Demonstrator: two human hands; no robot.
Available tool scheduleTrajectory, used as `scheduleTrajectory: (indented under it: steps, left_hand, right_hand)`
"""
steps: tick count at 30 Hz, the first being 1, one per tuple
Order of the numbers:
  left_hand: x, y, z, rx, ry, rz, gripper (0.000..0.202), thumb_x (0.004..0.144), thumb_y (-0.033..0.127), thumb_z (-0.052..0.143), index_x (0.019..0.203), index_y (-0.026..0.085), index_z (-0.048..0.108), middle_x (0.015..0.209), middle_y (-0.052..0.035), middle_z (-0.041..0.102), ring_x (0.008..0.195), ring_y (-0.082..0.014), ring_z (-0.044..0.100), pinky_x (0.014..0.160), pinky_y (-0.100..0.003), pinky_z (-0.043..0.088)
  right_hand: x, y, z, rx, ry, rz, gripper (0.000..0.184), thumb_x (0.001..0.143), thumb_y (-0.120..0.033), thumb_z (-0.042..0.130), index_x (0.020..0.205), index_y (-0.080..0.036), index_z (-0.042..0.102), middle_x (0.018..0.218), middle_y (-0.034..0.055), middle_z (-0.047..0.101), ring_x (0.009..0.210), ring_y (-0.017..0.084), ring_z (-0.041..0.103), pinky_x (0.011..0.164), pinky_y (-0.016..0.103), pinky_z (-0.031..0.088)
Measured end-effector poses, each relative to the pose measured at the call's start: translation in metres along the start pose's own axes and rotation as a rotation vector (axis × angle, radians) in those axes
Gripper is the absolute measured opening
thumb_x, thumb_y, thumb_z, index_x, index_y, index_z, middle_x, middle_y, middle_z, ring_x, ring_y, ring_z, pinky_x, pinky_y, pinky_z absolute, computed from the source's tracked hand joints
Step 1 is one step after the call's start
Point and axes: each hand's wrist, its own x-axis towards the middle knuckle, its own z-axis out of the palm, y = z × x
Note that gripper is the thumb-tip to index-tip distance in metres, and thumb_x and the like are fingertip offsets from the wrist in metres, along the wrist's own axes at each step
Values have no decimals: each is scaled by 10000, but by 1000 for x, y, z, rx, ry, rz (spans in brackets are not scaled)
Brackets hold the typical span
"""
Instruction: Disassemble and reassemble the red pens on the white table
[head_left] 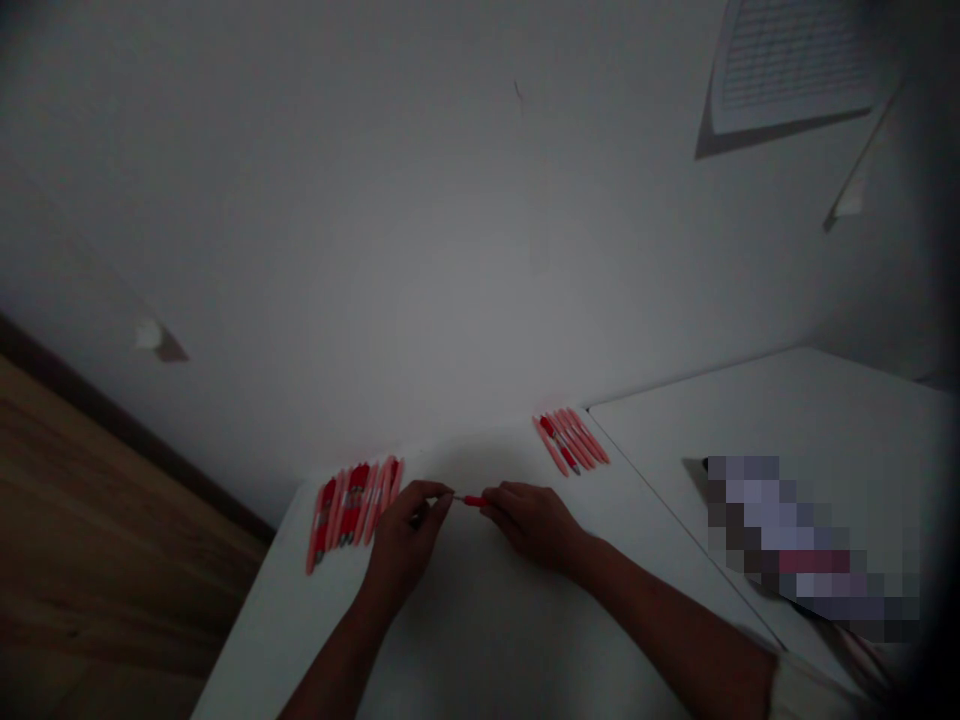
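Observation:
Above the white table, my right hand (536, 522) is closed in a pinch around a red pen (474, 501). Its narrow, shiny end points left toward my left hand (409, 535). The thumb and forefinger of that left hand meet at this end; whether they grip the pen itself or a small part is too small to tell. Beyond my left hand lies a row of pink and red pens (349, 508), side by side. A smaller group of pink pens (581, 442), with a red one among them, rests beyond my right hand.
The white table (480, 640) runs up to a pale wall (450, 250). A second white tabletop (697, 420) joins at the right, with a blurred-out object (810, 550) on it. Wooden boards (97, 520) are at the left. A printed sheet (795, 70) hangs upper right.

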Motion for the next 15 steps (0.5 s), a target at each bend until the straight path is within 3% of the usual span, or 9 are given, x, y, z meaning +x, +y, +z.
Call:
scheduleTrajectory:
  steps: [15]
  left_hand:
    - [2, -5, -4, -9, 106, -49, 221, 833, 408, 561, 887, 214, 650, 841, -16, 678, 736, -161, 619, 681, -276, 476]
  right_hand:
    - [1, -1, -2, -5, 9, 15, 284, 993, -355, 351, 1003, -196, 587, 826, 37, 641, 729, 138, 589, 637, 236, 378]
